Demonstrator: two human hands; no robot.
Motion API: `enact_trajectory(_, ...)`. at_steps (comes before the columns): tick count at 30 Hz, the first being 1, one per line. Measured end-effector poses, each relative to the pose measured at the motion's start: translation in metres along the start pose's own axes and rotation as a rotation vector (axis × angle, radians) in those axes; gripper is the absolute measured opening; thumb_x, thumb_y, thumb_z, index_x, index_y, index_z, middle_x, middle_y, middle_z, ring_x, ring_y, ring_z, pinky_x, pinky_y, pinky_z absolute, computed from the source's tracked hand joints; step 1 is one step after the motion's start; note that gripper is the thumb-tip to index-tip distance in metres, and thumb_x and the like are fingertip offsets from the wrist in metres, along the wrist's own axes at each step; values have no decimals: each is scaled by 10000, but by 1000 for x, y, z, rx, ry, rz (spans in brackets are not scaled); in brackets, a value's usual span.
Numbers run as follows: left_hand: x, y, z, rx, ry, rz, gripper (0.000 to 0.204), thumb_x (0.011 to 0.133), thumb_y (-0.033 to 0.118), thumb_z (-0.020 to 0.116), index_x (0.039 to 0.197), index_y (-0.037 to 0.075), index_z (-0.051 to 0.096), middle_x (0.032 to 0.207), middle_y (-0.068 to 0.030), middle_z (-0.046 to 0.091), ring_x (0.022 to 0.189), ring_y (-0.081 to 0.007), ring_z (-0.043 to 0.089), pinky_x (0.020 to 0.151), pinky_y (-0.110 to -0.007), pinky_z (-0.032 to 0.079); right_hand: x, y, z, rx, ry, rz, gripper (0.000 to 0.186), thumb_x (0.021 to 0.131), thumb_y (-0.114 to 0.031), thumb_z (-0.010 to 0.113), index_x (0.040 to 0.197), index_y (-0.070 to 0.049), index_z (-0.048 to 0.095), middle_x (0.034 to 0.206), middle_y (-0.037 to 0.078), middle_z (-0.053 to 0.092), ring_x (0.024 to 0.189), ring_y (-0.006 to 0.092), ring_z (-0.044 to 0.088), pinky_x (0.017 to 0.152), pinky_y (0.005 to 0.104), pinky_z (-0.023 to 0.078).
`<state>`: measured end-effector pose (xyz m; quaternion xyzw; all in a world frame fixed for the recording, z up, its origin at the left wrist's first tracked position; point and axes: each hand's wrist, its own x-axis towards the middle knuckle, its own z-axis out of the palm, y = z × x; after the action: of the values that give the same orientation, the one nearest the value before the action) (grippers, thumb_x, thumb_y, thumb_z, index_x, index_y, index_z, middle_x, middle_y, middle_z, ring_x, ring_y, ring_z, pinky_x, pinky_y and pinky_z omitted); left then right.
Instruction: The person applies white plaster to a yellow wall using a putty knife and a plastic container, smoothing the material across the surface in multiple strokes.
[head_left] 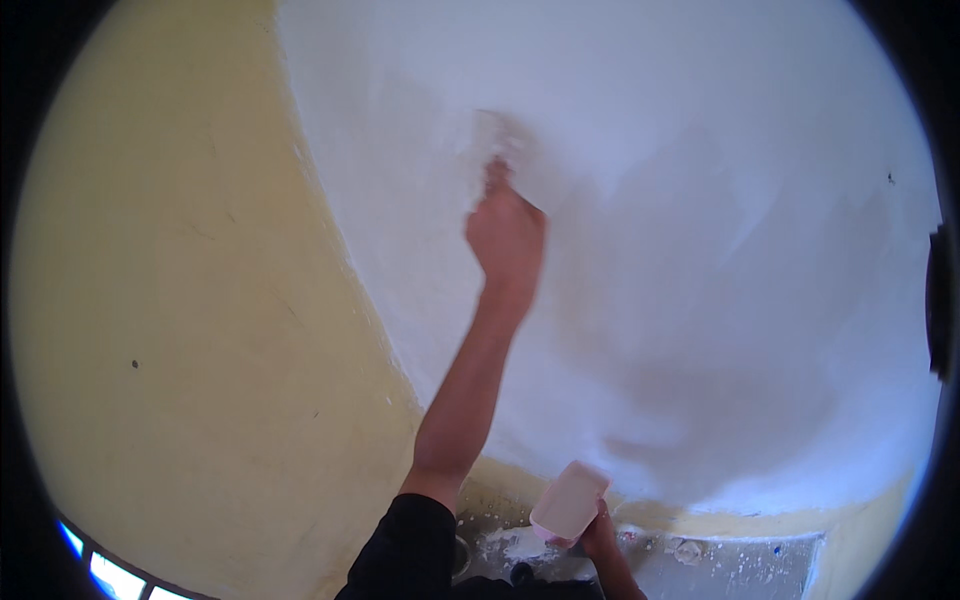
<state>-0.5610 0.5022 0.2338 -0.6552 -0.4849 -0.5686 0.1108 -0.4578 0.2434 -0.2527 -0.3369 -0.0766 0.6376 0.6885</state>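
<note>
My left hand [505, 230] reaches up along the wall, closed on a small hand tool [497, 135] with a pale, blurred head against the white-coated surface [700, 260]. The tool's exact kind is unclear. Around it the coating has uneven, greyish patches. At the bottom, my right hand [595, 530] grips a pale pink rectangular container [568, 500] holding off-white material; some of its fingers are hidden behind it.
A yellow wall area [180, 280] borders the white one on the left. Below lies a grey, splattered floor [730, 565] along a yellow lower band. A barred window [115, 575] shows at lower left, and a dark object [936, 300] at the right rim.
</note>
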Motion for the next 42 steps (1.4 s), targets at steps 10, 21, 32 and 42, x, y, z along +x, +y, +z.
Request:
enact_trajectory(10,-51,-60,-15,-194,109,244,539,773,-69,558,1308,-21,510,1228,-232,602,866,-333,683,640,-379,557,-4,-9,18,-2,-41,-6,538,987,-377,433,1381,-13,391,1335,155,519,1218,321,513,1059,451,389)
enact_trajectory(21,-96,-228,24,-176,-1,160,433,828,-44,525,1255,-5,584,1092,-231,661,945,-327,688,744,-363,563,41,49,46,-20,-12,29,485,990,-357,443,1367,-51,429,1298,133,551,1203,295,532,1044,440,408)
enact_trajectory(32,-10,-108,57,93,189,-17,416,755,42,532,1149,-7,655,726,-274,633,669,-440,630,640,-527,493,26,8,-16,157,-67,89,409,991,-304,475,1303,-39,446,1222,108,570,1166,268,555,988,424,455)
enact_trajectory(42,-191,-107,7,-686,-229,-222,216,920,9,554,1112,-67,615,827,-103,678,686,-108,595,639,-237,481,18,1,-30,26,-116,-20,441,984,-350,488,1309,-54,447,1233,95,564,1159,236,550,988,405,441)
